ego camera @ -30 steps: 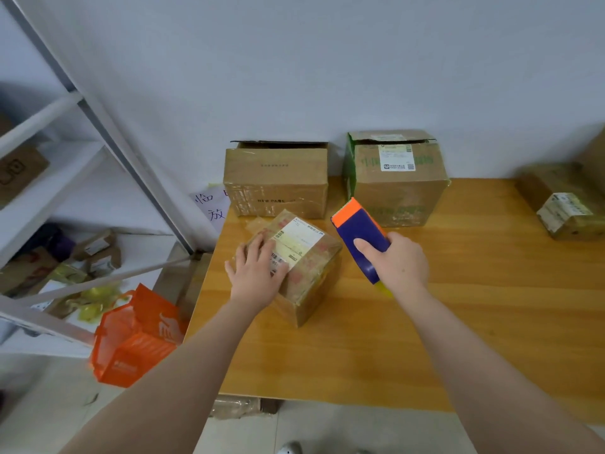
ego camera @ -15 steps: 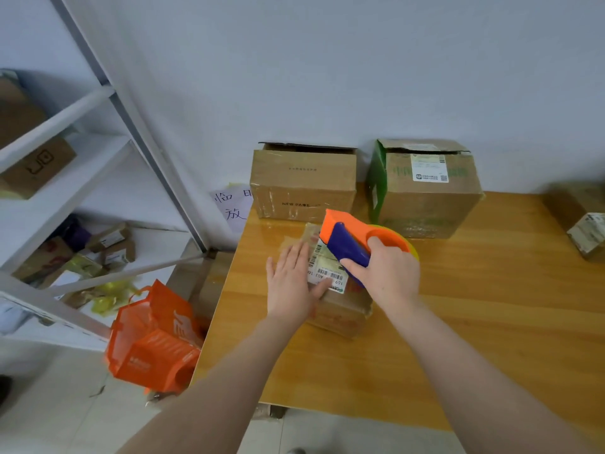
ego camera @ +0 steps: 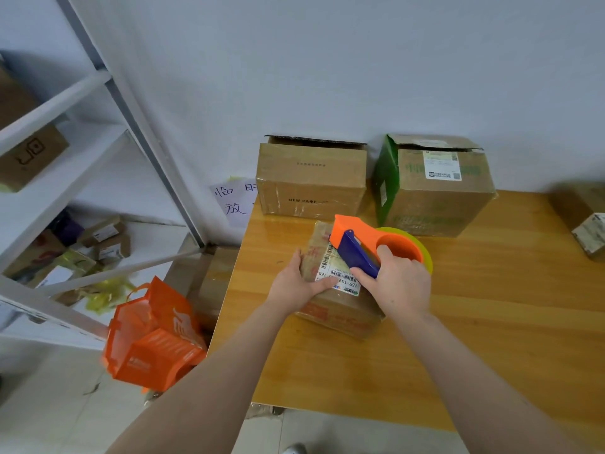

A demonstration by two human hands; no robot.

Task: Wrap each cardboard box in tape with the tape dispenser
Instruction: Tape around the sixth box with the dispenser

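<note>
left hand [ego camera: 296, 283] gripping small cardboard box [ego camera: 340, 309] on desk [ego camera: 474, 339] | right hand [ego camera: 401, 286] clutching tape dispenser [ego camera: 366, 244], its orange nose sitting on box top

I see a glossy wooden counter [ego camera: 474, 339]. Sitting directly on it:
- small taped box [ego camera: 340, 314] with a barcode label, left of centre
- brown box [ego camera: 311, 181] marked NEW PAGE, at the back by the wall
- green-sided box [ego camera: 438, 198] just beside it on the right
- another box [ego camera: 586, 217], cut off at the right edge
</note>
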